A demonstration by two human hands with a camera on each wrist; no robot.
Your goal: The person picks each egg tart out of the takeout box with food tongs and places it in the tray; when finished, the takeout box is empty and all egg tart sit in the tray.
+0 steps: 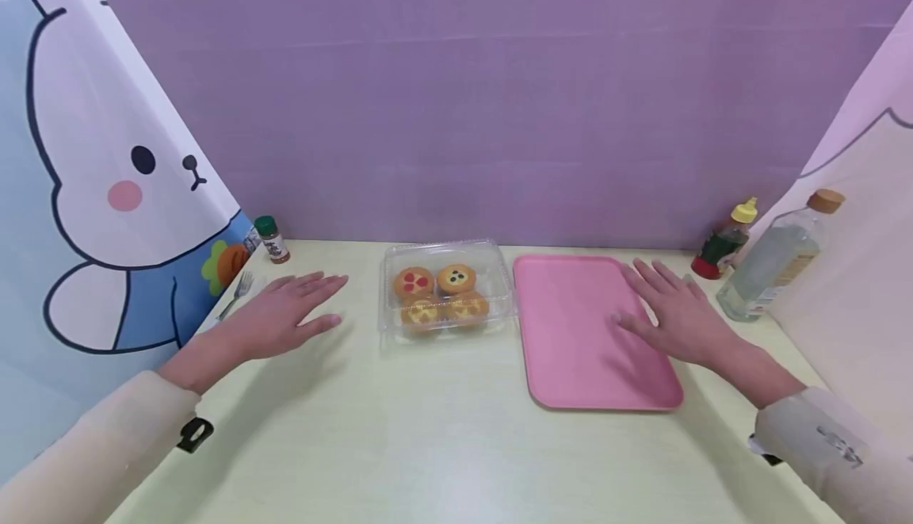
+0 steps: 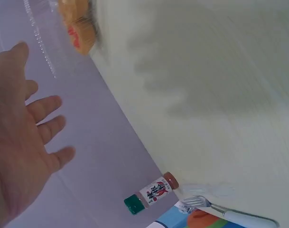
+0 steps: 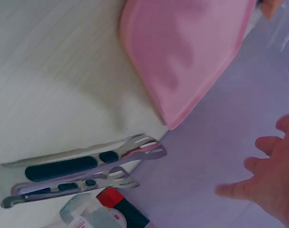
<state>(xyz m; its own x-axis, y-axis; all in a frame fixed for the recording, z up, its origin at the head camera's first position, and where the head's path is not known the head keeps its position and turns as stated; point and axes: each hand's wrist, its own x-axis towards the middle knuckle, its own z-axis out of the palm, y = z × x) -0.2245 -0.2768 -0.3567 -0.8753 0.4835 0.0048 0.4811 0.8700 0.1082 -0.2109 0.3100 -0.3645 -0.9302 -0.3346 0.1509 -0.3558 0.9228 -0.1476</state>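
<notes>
Four tarts (image 1: 414, 282) are sitting in one box (image 1: 502, 294). One tray (image 1: 571, 326), one jar (image 1: 273, 240), two bottles (image 1: 770, 266), one white-handled fork (image 2: 239, 217) are sharing one tabletop (image 1: 428, 445). Utensils (image 3: 61, 167) near the bottles are overlapping, so I'm not resolving that count.

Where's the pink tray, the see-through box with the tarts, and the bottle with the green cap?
Pink tray (image 1: 578, 330): head view, its flat middle.
See-through box (image 1: 498, 280): head view, clear plastic right of the tarts.
Green-capped bottle (image 2: 155, 191): left wrist view, its label.
</notes>
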